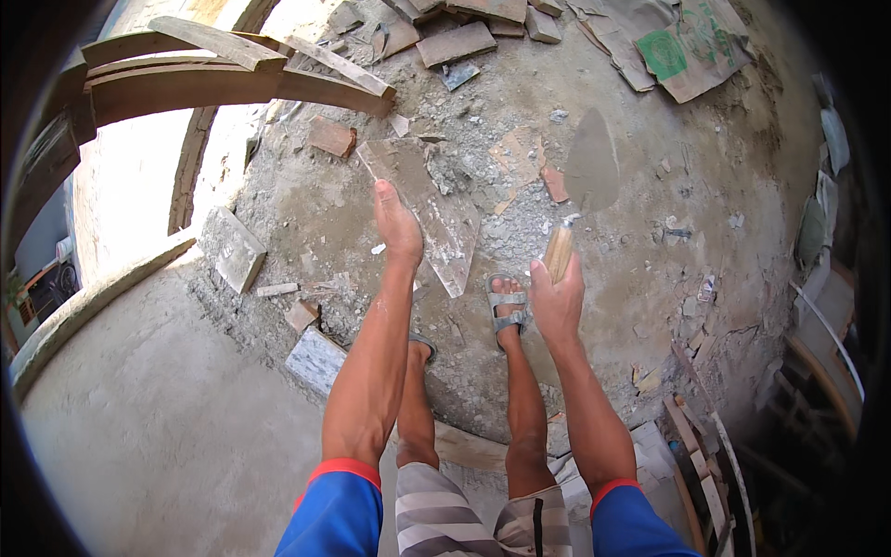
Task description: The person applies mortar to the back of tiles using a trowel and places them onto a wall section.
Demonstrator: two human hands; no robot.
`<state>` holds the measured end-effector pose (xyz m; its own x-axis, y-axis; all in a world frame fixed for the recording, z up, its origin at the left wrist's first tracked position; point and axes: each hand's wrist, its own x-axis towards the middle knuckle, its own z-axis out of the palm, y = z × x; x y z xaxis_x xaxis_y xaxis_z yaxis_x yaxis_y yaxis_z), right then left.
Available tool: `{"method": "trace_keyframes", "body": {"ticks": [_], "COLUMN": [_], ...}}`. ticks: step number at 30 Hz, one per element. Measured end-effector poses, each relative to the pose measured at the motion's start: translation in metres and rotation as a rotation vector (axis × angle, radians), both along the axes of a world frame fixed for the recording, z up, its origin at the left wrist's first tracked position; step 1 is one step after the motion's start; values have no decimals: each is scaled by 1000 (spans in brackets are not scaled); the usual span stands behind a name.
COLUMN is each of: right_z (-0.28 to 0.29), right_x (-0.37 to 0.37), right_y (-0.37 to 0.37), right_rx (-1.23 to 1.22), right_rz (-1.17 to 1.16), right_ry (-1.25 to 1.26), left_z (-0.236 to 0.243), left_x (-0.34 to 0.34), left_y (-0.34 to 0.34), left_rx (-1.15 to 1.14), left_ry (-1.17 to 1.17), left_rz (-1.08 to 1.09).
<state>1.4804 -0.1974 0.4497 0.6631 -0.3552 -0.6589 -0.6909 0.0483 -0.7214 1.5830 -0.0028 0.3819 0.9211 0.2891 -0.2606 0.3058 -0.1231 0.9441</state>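
My left hand [397, 220] is closed on the upper-left edge of a broken, dusty tile slab [436, 232], held at a slant. My right hand [557, 292] grips the wooden handle of a trowel [592, 162], whose leaf-shaped grey blade points away from me. Below both hands, the rough concrete floor [640, 251] is strewn with grey rubble and small broken pieces. A reddish fragment [330, 137] lies just beyond my left hand. A pale rectangular block [232, 251] is farther left.
Curved wooden frames [186, 84] stand at upper left beside a low curved edge [111, 283]. Broken tile pieces [457, 46] are piled at the top, near crumpled paper sacks [682, 56]. Boards [696, 455] and other debris line the right side. My sandaled feet stand amid the rubble.
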Motion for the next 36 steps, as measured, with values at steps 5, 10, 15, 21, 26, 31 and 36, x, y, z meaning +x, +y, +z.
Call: {"method": "trace_keyframes", "body": {"ticks": [5, 10, 15, 21, 26, 31, 36], "right_z": [-23, -90, -25, -115, -49, -68, -38], "right_x": [-75, -99, -86, -117, -101, -117, -100], "right_y": [25, 9, 23, 23, 37, 32, 32], "right_rx": [76, -108, -152, 84, 99, 104, 122], "right_rz": [187, 746, 546, 809, 484, 708, 458], "right_ry": [-78, 258, -213, 179, -94, -42, -62], "left_z": [-24, -31, -39, -47, -42, -51, -54], "left_x": [-6, -15, -18, -30, -21, -23, -27], "left_y": [-1, -6, 25, 8, 13, 3, 25], "left_rx": [-93, -138, -72, -188, -129, -207, -152], "left_ry": [23, 68, 94, 139, 99, 103, 124], "left_rz": [69, 121, 147, 207, 159, 168, 156]}}
